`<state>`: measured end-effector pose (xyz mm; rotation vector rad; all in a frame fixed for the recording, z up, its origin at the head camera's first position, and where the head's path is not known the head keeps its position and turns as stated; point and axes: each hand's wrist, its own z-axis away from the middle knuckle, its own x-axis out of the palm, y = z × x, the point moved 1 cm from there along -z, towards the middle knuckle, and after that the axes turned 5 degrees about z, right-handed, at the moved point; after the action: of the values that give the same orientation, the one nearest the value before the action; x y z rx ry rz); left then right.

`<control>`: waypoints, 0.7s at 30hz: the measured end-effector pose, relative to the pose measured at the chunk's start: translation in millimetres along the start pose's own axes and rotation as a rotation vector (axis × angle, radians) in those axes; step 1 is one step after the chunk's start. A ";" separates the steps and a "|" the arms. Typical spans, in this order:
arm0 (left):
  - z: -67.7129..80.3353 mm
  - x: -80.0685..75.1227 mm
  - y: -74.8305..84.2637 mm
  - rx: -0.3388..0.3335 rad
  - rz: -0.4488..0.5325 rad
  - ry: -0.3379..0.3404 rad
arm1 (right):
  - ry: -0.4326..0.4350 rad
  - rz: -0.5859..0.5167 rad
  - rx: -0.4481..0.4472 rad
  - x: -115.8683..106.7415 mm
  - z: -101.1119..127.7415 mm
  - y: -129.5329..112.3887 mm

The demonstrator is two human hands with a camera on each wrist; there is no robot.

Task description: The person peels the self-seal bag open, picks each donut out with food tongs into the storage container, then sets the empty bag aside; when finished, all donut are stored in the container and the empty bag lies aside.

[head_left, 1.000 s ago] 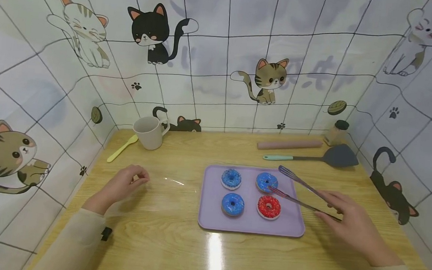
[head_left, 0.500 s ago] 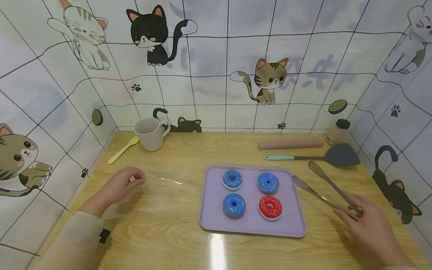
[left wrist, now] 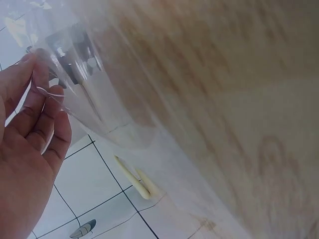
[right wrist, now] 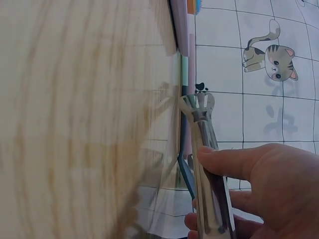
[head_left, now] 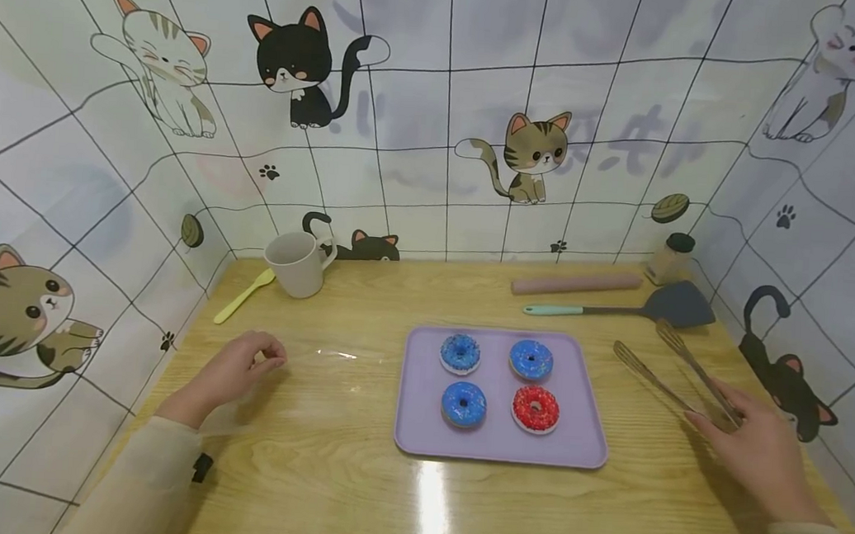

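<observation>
A clear plastic bag spreads from my left hand, whose thumb and fingers pinch its edge at the table's left side. In the head view the bag shows mainly as glints on the wood. My right hand grips metal tongs right of the tray, their two arms spread with nothing between the tips. On the lilac tray lie three blue sprinkled donuts, one at the front left, and a red donut at the front right.
Behind the tray lie a turquoise-handled spatula and a pinkish rolling pin, with a dark-lidded jar in the back right corner. A white mug and a yellow spoon are at the back left. Cat-print walls enclose the table.
My right hand has moved the tongs rightward, away from over the tray's right side. The donuts stay where they were. My left hand has shifted slightly left.
</observation>
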<state>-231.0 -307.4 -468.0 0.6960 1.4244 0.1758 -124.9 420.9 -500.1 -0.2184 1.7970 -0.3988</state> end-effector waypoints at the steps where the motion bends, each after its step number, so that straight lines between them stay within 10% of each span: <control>1: -0.6 0.1 0.2 0.007 0.000 -0.002 | -0.008 -0.001 0.006 -0.1 0.3 0.3; 21: -6.2 9.0 0.5 0.081 -0.003 0.015 | -0.197 0.118 0.099 -2.4 -0.5 4.4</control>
<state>-235.1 -300.2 -475.3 0.7599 1.4531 0.1217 -124.5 425.9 -499.5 -0.0784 1.5840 -0.3678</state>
